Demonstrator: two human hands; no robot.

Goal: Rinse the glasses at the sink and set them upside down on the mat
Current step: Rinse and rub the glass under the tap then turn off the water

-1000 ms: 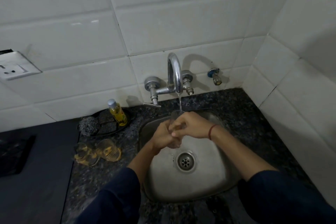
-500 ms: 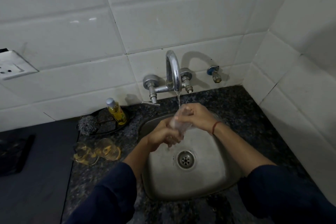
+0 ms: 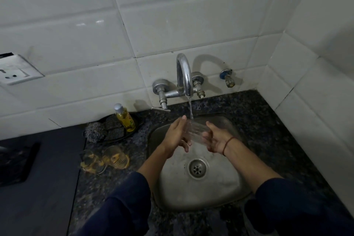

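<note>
Centre of frame: clear glass (image 3: pixel 197 132) tipped on its side over the sink (image 3: pixel 226 188), directly under the thin water stream (image 3: pixel 190 109) from the chrome tap (image 3: pixel 183 71). Left hand (image 3: pixel 176 136) lies flat against one end, fingers (image 3: pixel 181 122) straight and pressing, not wrapped round it. Right hand (image 3: pixel 218 140) cups the other end, with the thumb over the top and the fingers curled beneath, gripping. Glass walls look ribbed, transparent, wet. Sink is dull stainless steel, a rounded-square basin with a round slotted drain (image 3: pixel 197 168) below the hands. Worktop (image 3: pixel 258 124) is dark speckled stone. Left of the sink, two amber-tinted glasses (image 3: pixel 115 157) sit close together on the worktop; upright or tipped, cannot tell. Above them in the frame, a wiry steel scrubber (image 3: pixel 94 132) and a small yellow bottle (image 3: pixel 125 118) with a pale cap. Red thread (image 3: pixel 228 144) round the right wrist.
</note>
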